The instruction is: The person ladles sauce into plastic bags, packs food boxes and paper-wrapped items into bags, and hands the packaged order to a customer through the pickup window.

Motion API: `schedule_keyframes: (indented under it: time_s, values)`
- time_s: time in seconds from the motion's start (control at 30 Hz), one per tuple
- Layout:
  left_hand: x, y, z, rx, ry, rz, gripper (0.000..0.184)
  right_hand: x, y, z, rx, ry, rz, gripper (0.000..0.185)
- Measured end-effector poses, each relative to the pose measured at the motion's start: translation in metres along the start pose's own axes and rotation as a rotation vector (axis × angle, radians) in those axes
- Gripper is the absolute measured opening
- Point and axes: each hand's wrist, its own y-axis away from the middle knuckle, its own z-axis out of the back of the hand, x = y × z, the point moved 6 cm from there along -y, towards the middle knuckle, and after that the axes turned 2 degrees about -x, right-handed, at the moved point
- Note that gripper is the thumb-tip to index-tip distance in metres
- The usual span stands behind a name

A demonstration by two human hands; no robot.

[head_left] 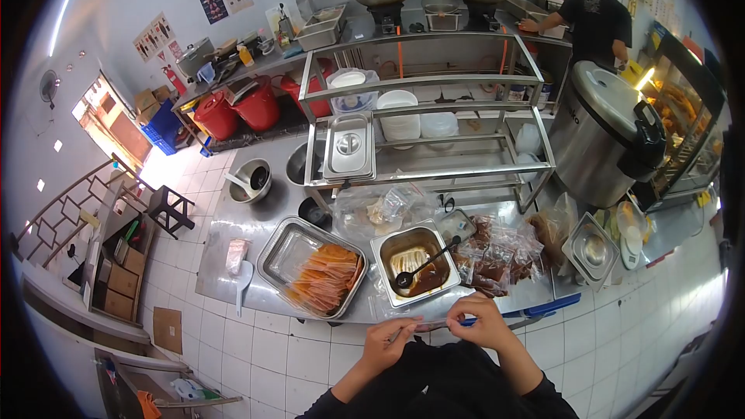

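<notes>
My left hand (386, 343) and my right hand (479, 321) are close together at the table's front edge, fingers pinched on the two ends of a small clear plastic bag (431, 326). Just beyond them sits a square metal pan (380, 252) of brown sauce, with a black ladle (425, 264) resting in it. Left of it, a larger metal tray (273, 254) holds a pile of orange filled bags (324, 275). To the right of the sauce pan lies a heap of clear bags with dark brown contents (497, 254).
A metal rack (434, 178) stands behind the pans. At the left are a white spoon (244, 285) and a metal bowl (250, 181). A large steel cooker (597, 136) stands at the right; a person in black (596, 19) is at the back counter.
</notes>
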Motion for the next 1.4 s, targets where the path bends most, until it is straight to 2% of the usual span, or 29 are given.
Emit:
schedule_keyframes:
  time_s: [0.03,0.1,0.17,0.23,0.27,0.3,0.33,0.37,0.43,0.5,0.53,0.63,0.7,0.77,0.8,0.83,0.87,0.9,0.93,1.0,1.03,1.1,1.13,1.2,1.33,1.4]
  values:
    - [0.000,-0.004,0.001,0.002,0.003,0.005,0.014,-0.005,0.000,0.005,0.001,0.000,-0.006,0.006]
    - [-0.008,-0.013,0.011,-0.133,-0.193,-0.188,0.014,-0.018,0.001,0.030,-0.189,0.125,0.159,0.010]
    - [0.040,-0.002,0.033,-0.130,-0.254,-0.106,0.015,-0.089,0.017,0.080,-0.551,0.121,-0.328,0.016]
    - [0.089,0.010,0.036,-0.052,-0.444,0.112,0.017,-0.108,0.025,0.105,-0.728,0.471,-0.412,0.024]
    - [0.099,0.010,0.030,-0.087,-0.633,-0.005,0.019,-0.106,0.027,0.107,-0.724,0.471,-0.409,0.024]
    - [0.110,0.009,0.027,-0.094,-0.636,-0.002,0.019,-0.107,0.033,0.108,-0.706,0.559,-0.525,0.025]
    - [0.115,0.010,0.026,-0.158,-0.796,-0.097,0.020,-0.109,0.038,0.105,-0.683,0.646,-0.642,0.027]
    - [0.117,0.013,0.026,-0.218,-0.955,-0.193,0.020,-0.110,0.041,0.098,-0.676,0.642,-0.641,0.027]
    - [0.141,0.016,0.031,-0.222,-0.934,-0.151,0.020,-0.107,0.044,0.077,-0.623,0.534,-0.529,0.029]
    - [0.169,0.017,0.032,-0.048,-0.842,-0.061,0.031,-0.108,0.049,0.058,-0.625,0.502,-0.540,0.028]
    - [0.173,0.019,0.034,-0.052,-0.839,-0.059,0.031,-0.106,0.047,0.047,-0.575,0.434,-0.515,0.027]
    - [0.169,0.015,0.040,-0.021,-0.838,-0.019,0.031,-0.093,0.036,0.012,-0.454,0.326,-0.432,0.024]
    - [0.142,0.009,0.037,-0.099,-0.767,-0.117,0.024,-0.086,0.031,-0.010,-0.388,0.289,-0.379,0.023]
    - [0.139,0.009,0.028,-0.060,-0.859,-0.096,0.021,-0.085,0.023,-0.039,-0.191,0.236,-0.283,0.022]
    - [0.141,0.009,0.024,-0.020,-0.949,-0.074,0.018,-0.083,0.021,-0.043,-0.187,0.237,-0.279,0.022]
    - [0.149,0.010,0.025,-0.028,-0.949,-0.073,0.018,-0.083,0.018,-0.061,0.067,0.215,-0.269,0.023]
    - [0.165,0.012,0.023,0.060,-0.982,-0.071,0.020,-0.083,0.019,-0.079,0.319,0.192,-0.257,0.026]
    - [0.172,0.014,0.021,0.151,-1.014,-0.069,0.023,-0.081,0.018,-0.085,0.319,0.193,-0.253,0.026]
    - [0.175,0.019,0.022,0.147,-1.014,-0.071,0.023,-0.081,0.020,-0.094,0.362,0.186,-0.284,0.027]
    - [0.154,0.024,0.031,-0.009,-0.671,-0.048,0.017,-0.093,0.026,-0.107,0.442,0.186,-0.345,0.031]
    - [0.143,0.027,0.027,-0.011,-0.672,-0.051,0.017,-0.097,0.027,-0.111,0.441,0.188,-0.343,0.031]
    - [0.129,0.039,0.030,-0.289,0.144,0.211,0.008,-0.092,0.026,-0.125,0.465,-0.112,-0.393,0.032]
    - [0.114,0.039,0.028,-0.368,0.297,0.180,0.010,-0.091,0.025,-0.130,0.470,-0.112,-0.396,0.032]
    - [0.094,0.041,0.027,-0.390,0.246,0.145,0.013,-0.083,0.025,-0.143,0.461,-0.632,-0.504,0.038]
    - [0.065,0.035,0.037,-0.443,0.143,0.013,0.018,-0.059,0.002,-0.128,0.396,-0.830,-0.482,0.040]
    - [0.061,0.035,0.039,-0.417,0.139,-0.004,0.019,-0.056,0.004,-0.130,0.467,-1.093,-0.663,0.033]
